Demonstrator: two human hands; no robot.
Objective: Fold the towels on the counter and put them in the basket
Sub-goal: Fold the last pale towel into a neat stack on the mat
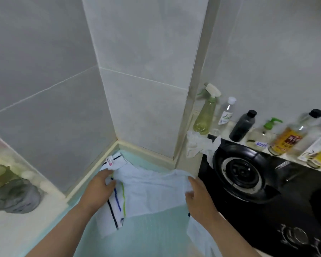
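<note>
a white towel with black, blue and green stripes is lying in the lower middle of the frame, spread across the pale green counter and tucked up towards the tiled corner. its labelled striped end is pointing at the corner, and another part is hanging off at the lower right edge of the frame.

the left hand is gripping the striped end at centre left, its fingers curling over the top of a fold with the thumb pressing in from below, so the cloth is being pinched between them. the right hand is taking the opposite edge at centre right. its fingers are lying close together over the hem while the thumb is closing underneath. this looks like a pinch, though motion blur is making the exact contact hard to read.

holding both ends at once is likely serving to pull the cloth taut and flat, so that a clean fold can be made. the fold itself appears to be only beginning, since the middle is bunching and wrinkling.

the black stove is sitting just beside the right hand, so the trailing cloth is running close to the burner and may be catching on it. a spray bottle and other bottles are standing along the wall at upper right, well apart from the work. no basket is showing clearly in view.
</note>
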